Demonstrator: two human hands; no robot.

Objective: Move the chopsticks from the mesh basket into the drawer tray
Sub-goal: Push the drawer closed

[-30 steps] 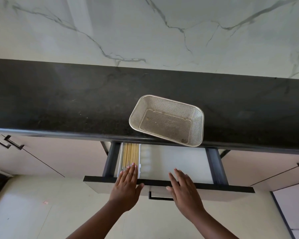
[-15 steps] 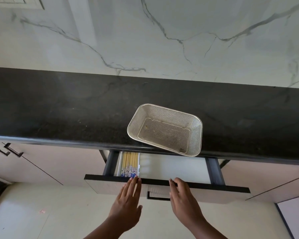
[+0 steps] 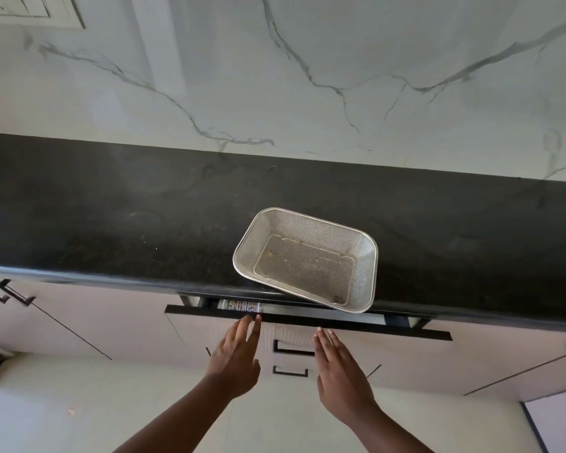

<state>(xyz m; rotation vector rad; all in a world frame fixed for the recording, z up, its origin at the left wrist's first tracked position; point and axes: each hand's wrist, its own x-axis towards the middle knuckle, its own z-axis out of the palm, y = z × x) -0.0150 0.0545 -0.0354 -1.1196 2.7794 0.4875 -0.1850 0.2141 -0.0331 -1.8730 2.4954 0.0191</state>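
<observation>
The silver mesh basket (image 3: 307, 259) sits empty on the black counter, its near corner overhanging the front edge. Below it the drawer (image 3: 307, 322) is pushed almost shut, with only a narrow gap left. In that gap, just the patterned ends of the chopsticks (image 3: 242, 305) show in the tray; the remainder is hidden under the counter. My left hand (image 3: 236, 358) is flat, fingers together, fingertips on the drawer's black front edge. My right hand (image 3: 340, 371) is also flat and holds nothing, fingertips at the drawer front.
The black stone counter (image 3: 111, 223) runs across the view under a white marble wall (image 3: 307, 76). A switch plate (image 3: 30, 9) is at the top left. Cream cabinet fronts with black handles (image 3: 291, 349) lie below, with pale floor (image 3: 79, 420) underneath.
Both hands have pushed the drawer inward; it went from wide open to nearly shut. The chopsticks and tray are now mostly hidden. The view tilted up.
</observation>
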